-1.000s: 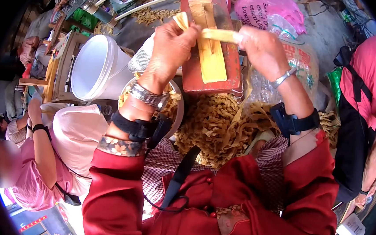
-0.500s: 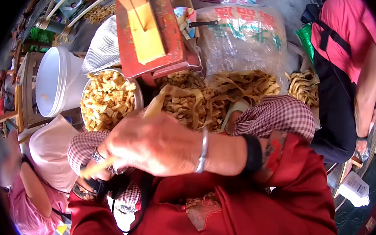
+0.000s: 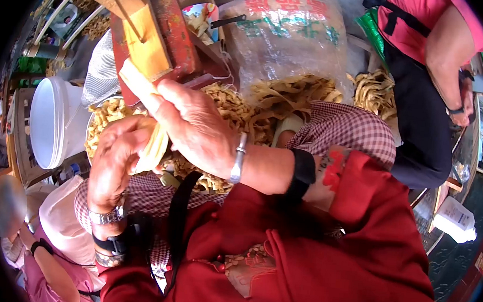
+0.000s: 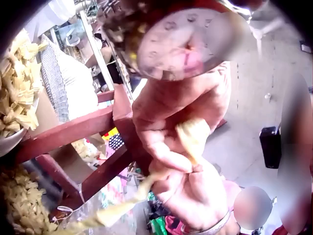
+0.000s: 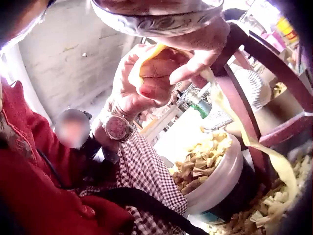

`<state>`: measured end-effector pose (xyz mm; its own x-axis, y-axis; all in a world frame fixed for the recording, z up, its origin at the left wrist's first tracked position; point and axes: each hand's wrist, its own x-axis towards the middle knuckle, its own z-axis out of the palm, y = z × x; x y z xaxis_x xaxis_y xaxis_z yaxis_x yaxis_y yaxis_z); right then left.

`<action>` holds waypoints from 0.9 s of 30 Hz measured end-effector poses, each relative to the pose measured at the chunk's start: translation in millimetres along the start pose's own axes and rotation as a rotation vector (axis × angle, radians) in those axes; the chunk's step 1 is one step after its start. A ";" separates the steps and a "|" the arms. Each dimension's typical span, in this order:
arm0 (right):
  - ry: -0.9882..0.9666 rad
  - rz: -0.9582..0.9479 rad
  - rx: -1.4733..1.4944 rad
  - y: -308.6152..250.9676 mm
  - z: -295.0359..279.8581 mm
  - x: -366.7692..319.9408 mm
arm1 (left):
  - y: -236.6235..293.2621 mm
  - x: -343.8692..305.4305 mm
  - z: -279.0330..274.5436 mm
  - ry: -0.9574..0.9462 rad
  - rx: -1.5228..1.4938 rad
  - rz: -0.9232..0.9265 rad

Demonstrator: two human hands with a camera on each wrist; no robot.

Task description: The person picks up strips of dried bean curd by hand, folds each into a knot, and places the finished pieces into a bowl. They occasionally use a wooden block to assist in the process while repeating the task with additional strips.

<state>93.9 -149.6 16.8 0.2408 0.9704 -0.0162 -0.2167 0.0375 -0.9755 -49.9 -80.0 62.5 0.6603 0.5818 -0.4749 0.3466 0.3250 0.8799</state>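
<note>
A pale yellow strip [image 3: 154,147] runs between the two hands in the head view. My left hand [image 3: 113,161] curls its fingers round one folded part; in the left wrist view the folded strip [image 4: 193,137] shows in its grasp. Just beside it, my right hand [image 3: 201,128] pinches the strip, whose other part extends past the thumb. The strip [image 5: 281,169] hangs down in a long tail in the right wrist view. Beyond the hands, a yellow wooden block [image 3: 148,41] lies on a red bench [image 3: 174,26].
A bowl of cut pieces [image 5: 234,169] stands under the hands. Left of it is a white bucket [image 3: 48,121]. A large plastic sack [image 3: 284,41] lies beyond the knees, with more strips [image 3: 373,93] to its right. People sit on both sides.
Both hands have come down from the block toward the lap. The right hand has swung back from crossing over the left, and the bench has shifted left in view.
</note>
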 end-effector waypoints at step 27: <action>-0.319 -0.148 -0.184 -5.8 -18.3 18.0 | -2.5 3.2 7.1 0.220 0.356 0.660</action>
<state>116.8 -136.8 18.2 -0.0553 0.9842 0.1681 -0.0218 0.1672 -0.9857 -43.9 -84.3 58.9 0.6700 0.7179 0.1888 0.1454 -0.3764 0.9150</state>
